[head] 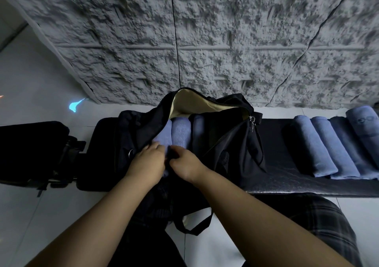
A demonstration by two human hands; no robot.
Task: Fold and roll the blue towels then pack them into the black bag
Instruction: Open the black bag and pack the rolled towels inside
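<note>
While the black bag (223, 143) lies unzipped on the dark worktop (287, 176), a rolled blue towel (163, 135) is gripped at its near end by the left hand (146, 160) and the right hand (185, 161), fingers curled on the cloth inside the opening. Both forearms are stretched forward, wrists close together. Two more rolls are seen beside it; four rolled towels (332, 143) lie toward the worktop's right end.

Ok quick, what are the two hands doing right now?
Left hand: fingers curled on a rolled blue towel in the black bag.
Right hand: fingers curled at the same towel's near end; whether it truly holds it cannot be told.
</note>
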